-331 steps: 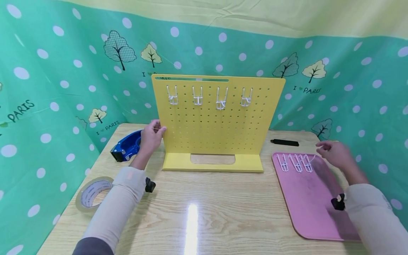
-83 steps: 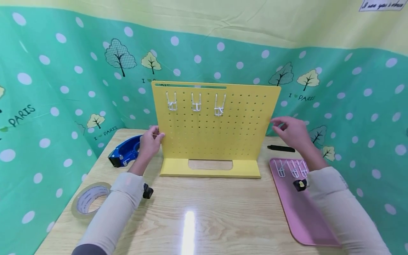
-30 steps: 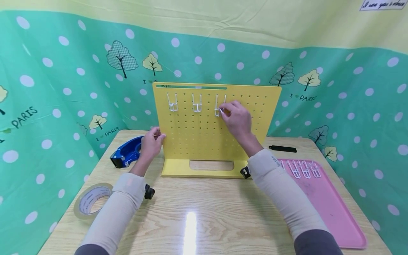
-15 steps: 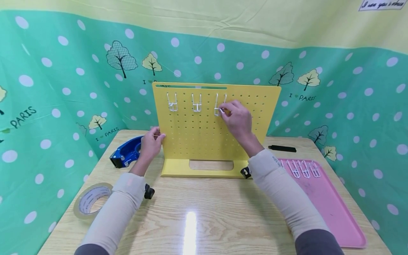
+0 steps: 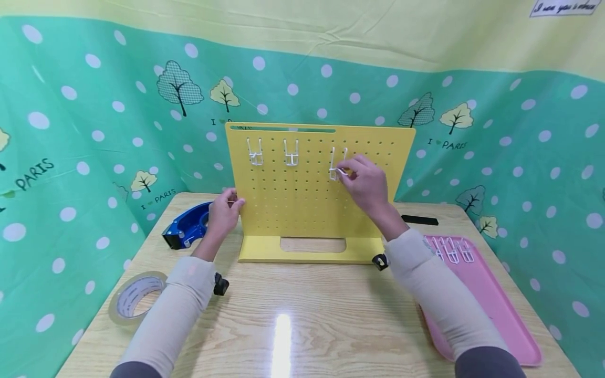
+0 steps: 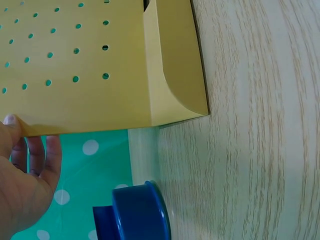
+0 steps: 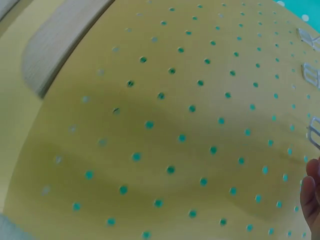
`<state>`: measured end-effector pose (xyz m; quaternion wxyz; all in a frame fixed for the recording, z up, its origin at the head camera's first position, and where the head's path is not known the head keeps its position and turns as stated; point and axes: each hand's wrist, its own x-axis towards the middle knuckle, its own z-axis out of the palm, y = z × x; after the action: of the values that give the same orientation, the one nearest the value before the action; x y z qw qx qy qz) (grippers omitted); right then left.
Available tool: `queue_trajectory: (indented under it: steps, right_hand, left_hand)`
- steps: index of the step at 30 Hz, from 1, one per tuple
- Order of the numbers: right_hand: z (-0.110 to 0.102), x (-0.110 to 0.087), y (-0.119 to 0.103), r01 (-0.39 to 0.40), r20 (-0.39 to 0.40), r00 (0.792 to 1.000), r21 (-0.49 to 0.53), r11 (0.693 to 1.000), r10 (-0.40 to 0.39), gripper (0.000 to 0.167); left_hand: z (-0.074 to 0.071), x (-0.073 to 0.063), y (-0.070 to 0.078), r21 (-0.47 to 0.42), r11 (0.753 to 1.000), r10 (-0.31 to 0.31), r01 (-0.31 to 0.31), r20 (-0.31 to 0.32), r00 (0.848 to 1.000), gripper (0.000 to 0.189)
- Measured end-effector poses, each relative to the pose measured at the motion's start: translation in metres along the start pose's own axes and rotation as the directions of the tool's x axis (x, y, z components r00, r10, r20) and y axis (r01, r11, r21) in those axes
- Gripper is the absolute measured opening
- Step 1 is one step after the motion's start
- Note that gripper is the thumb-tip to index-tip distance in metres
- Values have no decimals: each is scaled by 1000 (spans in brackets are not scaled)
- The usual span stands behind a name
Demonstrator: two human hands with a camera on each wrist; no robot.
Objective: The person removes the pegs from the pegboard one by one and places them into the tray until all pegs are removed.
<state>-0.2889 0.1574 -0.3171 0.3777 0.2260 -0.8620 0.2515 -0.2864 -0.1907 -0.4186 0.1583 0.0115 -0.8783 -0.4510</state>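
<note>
A yellow pegboard (image 5: 307, 199) stands upright on the wooden table (image 5: 302, 315). Two white wire hooks (image 5: 255, 152) hang in its top row on the left. My right hand (image 5: 347, 170) pinches a third white hook (image 5: 337, 164) in front of the board's upper middle; I cannot tell whether the hook touches the board. My left hand (image 5: 231, 202) grips the board's left edge. In the left wrist view, my fingers (image 6: 37, 160) curl behind that edge of the pegboard (image 6: 100, 60). The right wrist view shows the pegboard's holed face (image 7: 165, 125) close up.
A pink tray (image 5: 477, 304) lies at the right with several white hooks (image 5: 454, 249) at its far end. A black bar (image 5: 420, 219) lies behind the tray. At the left are a blue tape dispenser (image 5: 186, 224) and a roll of clear tape (image 5: 134, 294).
My right hand has drawn the third hook away from its holes, to the right and a little down. Before that, the fourth hook left the board. The left hand has stayed put.
</note>
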Motion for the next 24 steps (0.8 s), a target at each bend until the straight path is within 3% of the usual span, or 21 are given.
queue_trajectory:
  steps: [8, 14, 20, 24]
  right_hand:
    - [-24, -22, 25, -100, 132, 986, 13, 995, 97, 9]
    - [-44, -41, 42, -181, 231, 956, -10, 983, 179, 9]
    - [-59, -68, 64, -192, 295, 934, -63, 979, 202, 8]
    - [-69, -82, 79, -191, 385, 898, -90, 977, 211, 9]
  left_hand:
    - [0, 1, 0, -5, 1000, -7, 7, 8, 1000, 25]
    - [1, 4, -2, -24, 1000, -9, 9, 3, 1000, 26]
    - [1, 4, -4, -18, 1000, -11, 11, 8, 1000, 27]
    - [1, 4, -4, -21, 1000, -15, 15, 13, 1000, 27]
